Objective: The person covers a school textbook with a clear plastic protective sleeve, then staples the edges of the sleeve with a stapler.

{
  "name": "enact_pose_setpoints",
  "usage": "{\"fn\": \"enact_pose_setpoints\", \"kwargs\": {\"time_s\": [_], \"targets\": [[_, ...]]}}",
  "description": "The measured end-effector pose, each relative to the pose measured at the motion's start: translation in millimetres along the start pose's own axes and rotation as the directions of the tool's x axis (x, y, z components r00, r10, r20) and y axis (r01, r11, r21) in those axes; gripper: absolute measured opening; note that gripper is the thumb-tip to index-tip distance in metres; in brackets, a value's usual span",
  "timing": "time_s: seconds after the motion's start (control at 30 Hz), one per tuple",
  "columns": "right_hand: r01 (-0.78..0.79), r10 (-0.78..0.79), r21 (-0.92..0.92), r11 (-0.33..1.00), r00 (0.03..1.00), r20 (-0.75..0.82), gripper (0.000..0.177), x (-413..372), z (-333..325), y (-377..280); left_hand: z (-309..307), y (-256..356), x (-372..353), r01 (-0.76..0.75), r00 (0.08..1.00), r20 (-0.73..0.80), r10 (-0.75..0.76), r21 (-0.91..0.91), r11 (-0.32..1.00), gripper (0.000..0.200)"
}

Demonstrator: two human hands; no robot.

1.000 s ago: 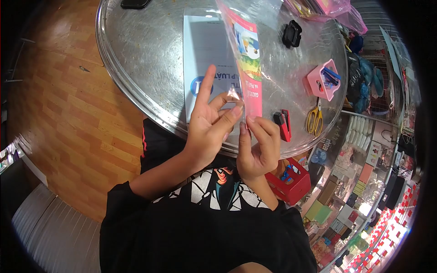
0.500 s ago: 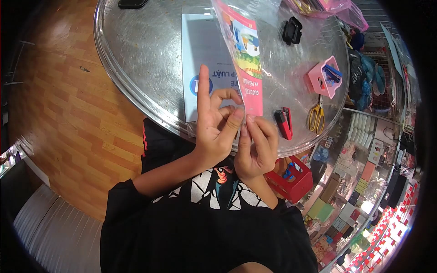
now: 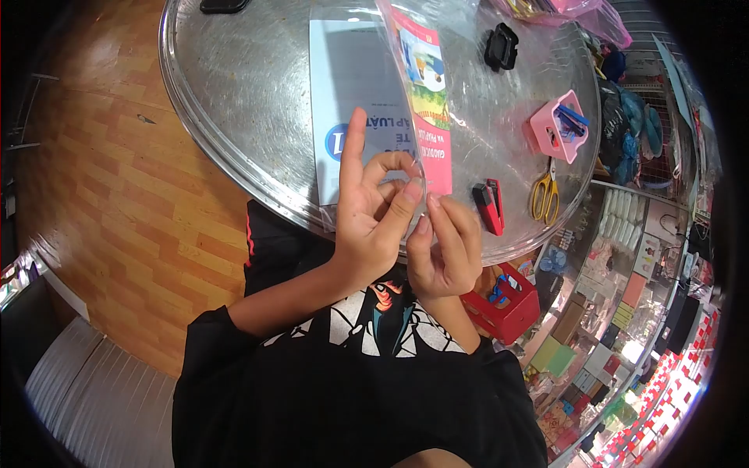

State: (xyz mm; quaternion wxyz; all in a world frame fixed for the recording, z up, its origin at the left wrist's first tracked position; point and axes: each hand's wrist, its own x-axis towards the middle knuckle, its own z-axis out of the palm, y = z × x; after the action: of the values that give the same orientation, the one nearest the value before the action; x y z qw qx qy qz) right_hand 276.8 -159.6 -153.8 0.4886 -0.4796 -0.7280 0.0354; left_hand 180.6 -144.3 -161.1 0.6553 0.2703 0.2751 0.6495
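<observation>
Pinching clear film [image 3: 405, 86] in the left hand [image 3: 373, 214]; now slightly parting thumb and index of the right hand [image 3: 446, 253], cannot tell if gripping, leaving 1 sure hold. Keeping pink book [image 3: 434, 152] over desk [image 3: 250, 93] at 12 o'clock.

From my remote post I count two hands, one left hand [image 3: 370, 226] and one right hand [image 3: 449, 253]; one book [image 3: 347, 74]; one clear plastic sheet [image 3: 404, 74]; one stapler [image 3: 489, 209]; one pair of scissors [image 3: 546, 195]; one pink holder [image 3: 541, 134]; one round metal table [image 3: 250, 101]; one red basket [image 3: 513, 317].
</observation>
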Motion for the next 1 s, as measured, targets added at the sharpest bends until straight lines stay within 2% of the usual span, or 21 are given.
{"fn": "enact_pose_setpoints", "kwargs": {"time_s": [0.1, 0.3, 0.37, 0.4, 0.47, 0.5, 0.57, 0.6, 0.63, 0.7, 0.77, 0.83, 0.87, 0.9, 0.97, 1.0], "targets": [[-0.036, 0.038, 0.051, 0.998, 0.999, -0.028, 0.024, -4, 3, 1, 0, -2, -1, -0.018, 1.0, 0.0, 0.018, 0.007, 1.0, 0.074], [-0.083, 0.085, 0.065, 0.994, 0.996, -0.027, 0.025, -9, 4, -2, 3, -13, -1, -0.143, 0.989, -0.023, 0.146, 0.104, 0.984, 0.077], [-0.093, 0.095, 0.071, 0.993, 0.995, -0.021, 0.026, -9, 2, -1, 1, -14, -1, -0.218, 0.969, -0.029, 0.245, 0.363, 0.906, 0.068], [-0.104, 0.105, 0.078, 0.991, 0.994, -0.012, 0.026, -10, 2, -1, -4, -17, -1, -0.218, 0.969, -0.026, 0.244, 0.363, 0.906, 0.068], [-0.116, 0.116, 0.106, 0.988, 0.993, 0.007, 0.027, -11, 2, -2, -17, -20, -3, -0.302, 0.931, 0.044, 0.361, 0.648, 0.699, 0.042], [-0.128, 0.125, 0.136, 0.982, 0.992, 0.03, 0.027, -12, 2, -2, -19, -17, -6, -0.303, 0.932, 0.047, 0.36, 0.649, 0.698, 0.042], [-0.121, 0.115, 0.162, 0.979, 0.992, 0.049, 0.028, -16, 4, 0, -20, -9, -15, -0.042, 0.998, -0.024, 0.062, 0.495, 0.868, 0.014], [-0.114, 0.102, 0.187, 0.976, 0.992, 0.071, 0.029, -17, 5, 0, -16, -1, -15, 0.018, 0.994, -0.103, 0.042, 0.521, 0.853, 0.011], [-0.117, 0.106, 0.191, 0.975, 0.992, 0.068, 0.029, -17, 6, 0, -17, 6, -15, 0.019, 0.994, -0.103, 0.041, 0.526, 0.85, 0.011], [-0.048, 0.029, 0.198, 0.979, 0.995, 0.1, 0.029, -16, 10, 0, -26, 19, -16, 0.11, 0.994, -0.065, -0.089, 0.543, 0.833, 0.014], [-0.064, 0.039, 0.223, 0.973, 0.992, 0.116, 0.029, -18, 9, 0, -30, 24, -18, 0.106, 0.994, -0.063, -0.085, 0.584, 0.805, 0.018], [-0.188, 0.107, 0.365, 0.912, 0.967, 0.231, 0.04, -23, 7, 4, -34, 35, -16, 0.274, 0.947, -0.068, -0.313, 0.679, 0.681, 0.019], [-0.411, 0.324, 0.506, 0.758, 0.911, 0.256, 0.052, -33, 12, -3, -38, 33, -17, 0.288, 0.951, -0.101, -0.293, 0.636, 0.716, 0.022], [-0.412, 0.328, 0.512, 0.754, 0.911, 0.249, 0.052, -36, 13, 0, -44, 33, -15, 0.287, 0.95, -0.099, -0.295, 0.644, 0.709, 0.022], [-0.495, 0.425, 0.53, 0.689, 0.868, 0.257, 0.055, -38, 13, 7, -59, 38, -10, 0.452, 0.87, -0.143, -0.472, 0.616, 0.645, 0.023], [-0.631, 0.607, 0.567, 0.53, 0.749, 0.266, 0.052, -30, 14, 2, -67, 36, -9, 0.509, 0.839, -0.192, -0.51, 0.611, 0.606, 0.025]]}}
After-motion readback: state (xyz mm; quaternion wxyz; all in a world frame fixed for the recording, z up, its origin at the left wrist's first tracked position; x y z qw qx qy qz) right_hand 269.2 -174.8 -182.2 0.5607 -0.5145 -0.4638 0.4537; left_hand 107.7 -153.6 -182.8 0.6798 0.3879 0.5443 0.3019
